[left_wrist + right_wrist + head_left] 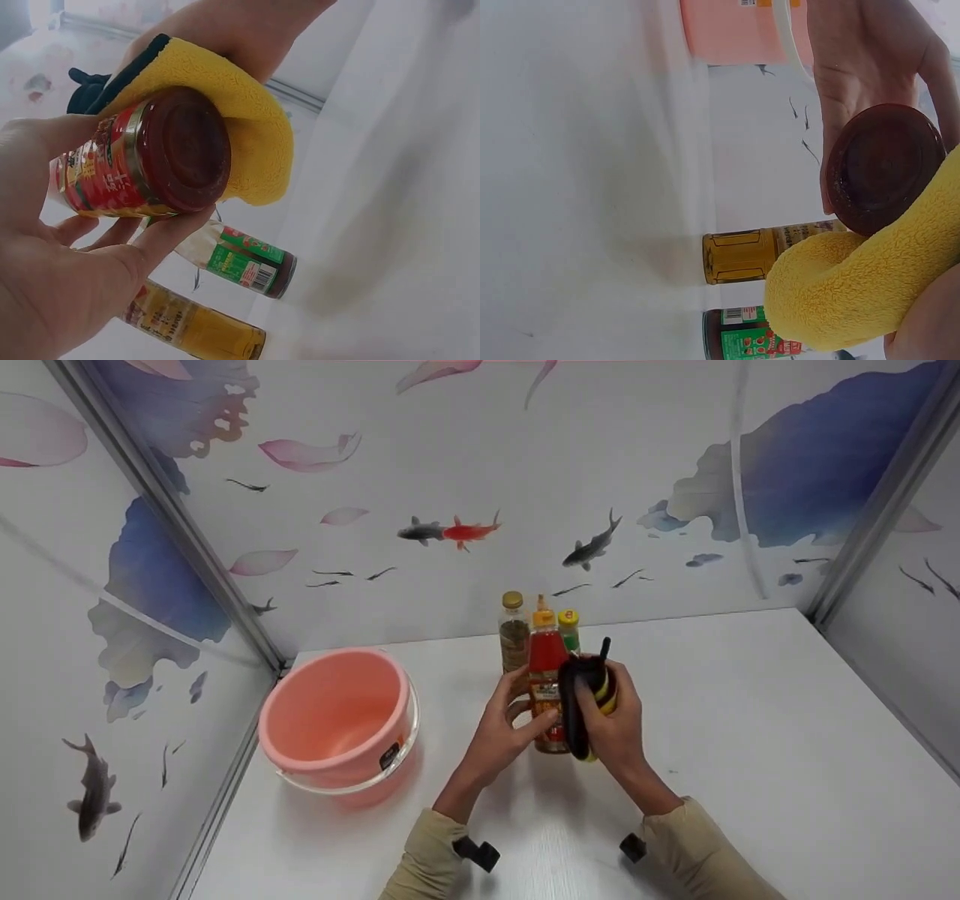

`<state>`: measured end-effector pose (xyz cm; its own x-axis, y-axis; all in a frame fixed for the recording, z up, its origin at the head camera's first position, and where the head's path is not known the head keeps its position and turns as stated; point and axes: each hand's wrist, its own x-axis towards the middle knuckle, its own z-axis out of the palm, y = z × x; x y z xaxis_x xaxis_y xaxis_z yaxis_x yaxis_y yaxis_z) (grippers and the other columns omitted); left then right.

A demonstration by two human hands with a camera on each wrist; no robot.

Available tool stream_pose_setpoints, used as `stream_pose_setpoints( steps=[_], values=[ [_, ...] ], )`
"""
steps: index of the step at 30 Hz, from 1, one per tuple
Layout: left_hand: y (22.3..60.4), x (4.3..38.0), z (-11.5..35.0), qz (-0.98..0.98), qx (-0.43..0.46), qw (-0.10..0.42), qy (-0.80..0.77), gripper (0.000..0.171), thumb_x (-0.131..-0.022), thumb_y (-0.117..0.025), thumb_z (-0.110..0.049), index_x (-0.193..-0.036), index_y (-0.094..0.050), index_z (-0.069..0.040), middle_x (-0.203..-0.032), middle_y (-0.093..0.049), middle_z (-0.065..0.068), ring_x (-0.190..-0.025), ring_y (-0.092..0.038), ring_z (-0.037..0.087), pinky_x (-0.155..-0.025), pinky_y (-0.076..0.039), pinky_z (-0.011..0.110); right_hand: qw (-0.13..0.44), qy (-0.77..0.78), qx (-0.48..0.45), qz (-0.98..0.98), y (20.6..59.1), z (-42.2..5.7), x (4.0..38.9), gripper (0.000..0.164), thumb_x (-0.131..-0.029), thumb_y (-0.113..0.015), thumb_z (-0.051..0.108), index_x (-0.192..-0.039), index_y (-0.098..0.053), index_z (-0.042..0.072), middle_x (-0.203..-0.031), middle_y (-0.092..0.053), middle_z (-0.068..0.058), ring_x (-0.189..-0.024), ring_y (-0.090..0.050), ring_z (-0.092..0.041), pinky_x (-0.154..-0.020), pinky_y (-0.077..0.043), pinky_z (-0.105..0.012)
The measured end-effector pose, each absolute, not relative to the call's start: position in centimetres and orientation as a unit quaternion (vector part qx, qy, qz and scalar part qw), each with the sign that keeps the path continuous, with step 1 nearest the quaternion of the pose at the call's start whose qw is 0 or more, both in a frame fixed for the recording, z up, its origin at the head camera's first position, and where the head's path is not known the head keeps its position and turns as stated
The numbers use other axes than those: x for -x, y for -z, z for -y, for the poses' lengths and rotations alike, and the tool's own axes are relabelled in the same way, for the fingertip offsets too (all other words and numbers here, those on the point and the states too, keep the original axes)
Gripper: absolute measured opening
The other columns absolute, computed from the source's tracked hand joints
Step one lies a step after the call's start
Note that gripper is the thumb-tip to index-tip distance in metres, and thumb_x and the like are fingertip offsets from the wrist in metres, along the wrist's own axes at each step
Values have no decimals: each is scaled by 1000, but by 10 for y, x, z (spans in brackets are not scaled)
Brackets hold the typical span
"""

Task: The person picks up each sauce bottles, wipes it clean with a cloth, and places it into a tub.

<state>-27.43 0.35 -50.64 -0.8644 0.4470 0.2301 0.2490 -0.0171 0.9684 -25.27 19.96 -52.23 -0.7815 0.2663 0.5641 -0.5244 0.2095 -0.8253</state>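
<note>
A red tomato sauce bottle (pixel 547 652) with an orange nozzle cap is held upright, off the table, in front of my chest. My left hand (pixel 499 731) grips it from the left, fingers curled round the label. On its other side, my right hand (pixel 616 727) holds a folded cloth (pixel 574 720), black on one face and yellow on the other, against the bottle. The left wrist view shows the yellow cloth (pixel 259 146) touching the bottle's side near its dark base (pixel 187 150). In the right wrist view, the cloth (pixel 855 292) partly covers that base (pixel 881 169).
Behind the hands stand a gold-capped bottle (pixel 514 639) of amber liquid and a yellow-capped bottle (pixel 570 634) with a green label. A pink bucket (pixel 337 769) with a white handle sits at the left of the white table (pixel 750 720). Printed panels (pixel 480 457) wall the table.
</note>
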Motion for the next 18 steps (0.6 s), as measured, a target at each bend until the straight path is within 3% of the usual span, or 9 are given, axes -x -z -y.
stream_pose_setpoints(
  steps=[12, 18],
  values=[
    [507, 272, -5, -745, -229, 100, -619, 82, -92, -86, -45, -162, -42, -42, -150, -56, -4, -132, -61, 23, -112, -55, 54, 333, -625, -87, 701, 520, -201, 254, 35, -105, -70, 9, -139, -63, 9, -125, -68, -1, -103, -66, -19, -87, -60, -21],
    [507, 272, -4, -743, -253, 124, -607, 79, -92, -87, -39, -159, -44, -40, -150, -57, -5, -137, -57, 22, -112, -54, 48, 332, -626, -86, 700, 519, -201, 253, 34, -106, -69, 9, -139, -63, 9, -124, -69, -4, -102, -66, -19, -87, -59, -22]
  ],
)
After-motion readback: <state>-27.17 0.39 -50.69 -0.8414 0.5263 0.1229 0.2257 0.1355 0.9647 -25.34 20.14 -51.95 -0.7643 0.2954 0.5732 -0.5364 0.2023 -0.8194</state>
